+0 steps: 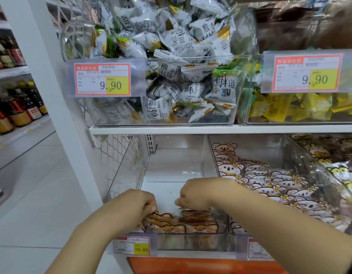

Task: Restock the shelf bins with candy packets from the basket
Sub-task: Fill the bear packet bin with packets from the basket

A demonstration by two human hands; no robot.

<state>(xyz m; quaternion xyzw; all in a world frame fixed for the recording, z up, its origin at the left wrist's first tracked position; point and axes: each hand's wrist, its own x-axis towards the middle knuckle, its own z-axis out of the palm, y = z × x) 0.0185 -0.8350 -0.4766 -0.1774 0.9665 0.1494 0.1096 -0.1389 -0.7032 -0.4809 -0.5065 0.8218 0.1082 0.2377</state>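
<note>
1. Currently both hands reach into a clear bin [171, 165] on the lower shelf, at about six o'clock in the view.
2. The left hand [139, 204] has its fingers curled tight and pinches the top edge of the candy packets [171, 224], which bear an orange cartoon animal.
3. The right hand [195, 194], just at three o'clock of the left one, bends its fingers down onto the same packets. Blur hides the fingertips, so I cannot tell whether it grips or only touches.
4. Those candy packets stand in a short row against the front wall of the bin; behind them, toward twelve o'clock, the bin floor is bare.
5. A price tag [131, 246] reading 16.80 hangs on the bin's front, at seven o'clock of the packets.
6. The orange basket [200, 265] shows at the bottom edge, directly at six o'clock of the bin. Its contents are out of view.
7. At three o'clock of the bin, a neighbouring compartment holds rows of koala packets [274, 180].
8. Above the white shelf board [210, 129], at twelve o'clock, an upper bin [244, 36] is heaped with grey-white sweets [171, 80], with a 9.90 tag [102, 79] on its front.
9. Yellow packets [289, 109] fill the bin at two o'clock.
10. Dark bottles [19, 109] line shelves at nine o'clock.
</note>
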